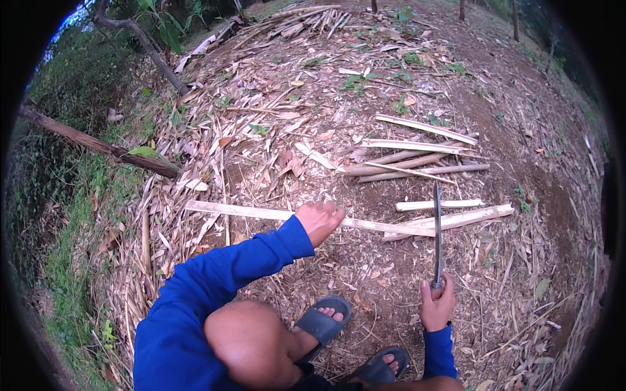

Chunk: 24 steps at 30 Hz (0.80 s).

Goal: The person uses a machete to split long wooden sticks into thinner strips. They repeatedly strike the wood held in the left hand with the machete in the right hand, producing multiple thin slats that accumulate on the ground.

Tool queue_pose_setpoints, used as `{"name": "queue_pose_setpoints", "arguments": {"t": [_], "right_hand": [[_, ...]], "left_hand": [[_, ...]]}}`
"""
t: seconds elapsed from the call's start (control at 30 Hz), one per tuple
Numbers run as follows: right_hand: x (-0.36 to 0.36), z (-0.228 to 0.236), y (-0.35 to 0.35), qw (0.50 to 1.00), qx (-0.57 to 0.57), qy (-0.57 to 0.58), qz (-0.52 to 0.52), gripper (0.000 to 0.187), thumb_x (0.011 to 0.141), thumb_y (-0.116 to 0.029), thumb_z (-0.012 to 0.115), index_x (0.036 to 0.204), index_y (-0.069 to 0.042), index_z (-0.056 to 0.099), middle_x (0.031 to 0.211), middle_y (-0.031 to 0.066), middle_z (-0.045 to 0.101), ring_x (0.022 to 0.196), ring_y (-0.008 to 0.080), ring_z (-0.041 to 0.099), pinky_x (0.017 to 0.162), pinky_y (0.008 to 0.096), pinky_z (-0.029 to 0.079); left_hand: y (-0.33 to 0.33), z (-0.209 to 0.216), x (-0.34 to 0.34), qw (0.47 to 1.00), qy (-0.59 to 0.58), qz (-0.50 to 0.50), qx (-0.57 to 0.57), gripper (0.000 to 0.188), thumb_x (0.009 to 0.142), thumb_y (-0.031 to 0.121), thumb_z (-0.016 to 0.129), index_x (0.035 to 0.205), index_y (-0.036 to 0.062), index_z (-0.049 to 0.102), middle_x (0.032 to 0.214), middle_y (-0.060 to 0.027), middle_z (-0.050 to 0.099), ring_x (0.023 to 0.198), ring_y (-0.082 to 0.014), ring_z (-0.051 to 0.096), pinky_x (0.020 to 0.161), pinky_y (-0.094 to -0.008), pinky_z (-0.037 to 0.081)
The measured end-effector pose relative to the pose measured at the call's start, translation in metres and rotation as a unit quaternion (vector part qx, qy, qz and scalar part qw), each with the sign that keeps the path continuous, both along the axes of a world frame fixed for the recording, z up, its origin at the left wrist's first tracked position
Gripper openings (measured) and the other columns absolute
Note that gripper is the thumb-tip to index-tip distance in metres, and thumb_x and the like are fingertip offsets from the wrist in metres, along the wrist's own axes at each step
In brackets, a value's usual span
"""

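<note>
My left hand (318,222) is closed around the middle of a long, pale split wood strip (244,210), which lies crosswise in front of me. In my right hand (437,304) is the handle of a machete (437,234), its long dark blade pointing away from me. The blade crosses the strip's right end; whether it touches the wood I cannot tell. Just beyond that end lie a short split piece (440,204) and a thicker pale split piece (479,218) on the ground.
Farther off lies a small pile of sticks and split pieces (417,159). A larger stick heap (300,23) is at the back. Leaning trunks (98,140) stand at the left beside green undergrowth. Dry leaves and chips cover the ground around my sandals (324,320).
</note>
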State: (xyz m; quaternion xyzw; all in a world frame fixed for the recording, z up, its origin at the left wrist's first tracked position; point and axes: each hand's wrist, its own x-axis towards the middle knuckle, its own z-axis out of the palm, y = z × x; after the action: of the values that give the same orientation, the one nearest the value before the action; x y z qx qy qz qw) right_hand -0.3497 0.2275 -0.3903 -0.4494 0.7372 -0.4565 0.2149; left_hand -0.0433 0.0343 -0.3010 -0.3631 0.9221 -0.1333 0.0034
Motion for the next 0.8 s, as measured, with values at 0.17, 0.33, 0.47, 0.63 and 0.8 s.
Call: {"name": "queue_pose_setpoints", "arguments": {"t": [0.17,0.33,0.47,0.63,0.8], "right_hand": [[0.022,0.069,-0.044,0.985,-0.08,0.057,0.139,0.064,0.086,-0.016,0.074,0.145,-0.013,0.048,0.063,0.0034,0.043,0.053,0.0156,0.043,0.052,0.0332,0.038],[0.023,0.097,-0.072,0.942,-0.075,0.265,0.192,0.062,0.087,-0.022,0.073,0.144,-0.033,0.051,0.079,0.0108,0.051,0.061,0.0292,0.058,0.054,0.0415,0.047],[0.014,0.096,-0.076,0.937,-0.081,0.303,0.153,0.053,0.091,-0.026,0.068,0.14,-0.038,0.053,0.082,0.0125,0.053,0.065,0.0338,0.062,0.056,0.0445,0.05],[0.013,0.104,-0.072,0.936,-0.045,0.314,0.152,0.047,0.092,-0.024,0.066,0.135,-0.04,0.056,0.083,0.012,0.054,0.065,0.0336,0.062,0.057,0.0449,0.051],[0.009,0.106,-0.071,0.936,-0.083,0.305,0.153,0.043,0.092,-0.023,0.066,0.132,-0.038,0.06,0.082,0.0107,0.053,0.063,0.0314,0.061,0.056,0.0439,0.05]], "left_hand": [[0.019,0.046,-0.045,0.982,-0.004,-0.144,-0.119,0.017,0.078,0.018,0.061,0.09,0.0064,0.059,0.08,-0.005,0.055,0.068,-0.019,0.062,0.058,-0.0329,0.048],[0.038,0.081,-0.085,0.96,-0.019,-0.225,-0.162,0.012,0.072,0.019,0.061,0.074,0.0072,0.058,0.069,-0.0019,0.048,0.064,-0.0157,0.057,0.056,-0.0314,0.041],[0.046,0.095,-0.12,0.917,0.062,-0.325,-0.222,0.023,0.067,0.019,0.06,0.083,0.0022,0.065,0.075,-0.0052,0.056,0.071,-0.0174,0.061,0.062,-0.0305,0.046],[0.076,0.092,-0.108,0.846,0.259,-0.443,-0.146,0.024,0.067,0.016,0.071,0.084,-0.0003,0.066,0.075,-0.0051,0.06,0.076,-0.0204,0.064,0.075,-0.0315,0.053],[0.073,0.05,-0.06,0.779,0.58,-0.145,0.188,0.045,0.076,0.008,0.083,0.111,-0.0025,0.058,0.096,-0.0118,0.064,0.09,-0.0232,0.066,0.083,-0.0352,0.055]]}}
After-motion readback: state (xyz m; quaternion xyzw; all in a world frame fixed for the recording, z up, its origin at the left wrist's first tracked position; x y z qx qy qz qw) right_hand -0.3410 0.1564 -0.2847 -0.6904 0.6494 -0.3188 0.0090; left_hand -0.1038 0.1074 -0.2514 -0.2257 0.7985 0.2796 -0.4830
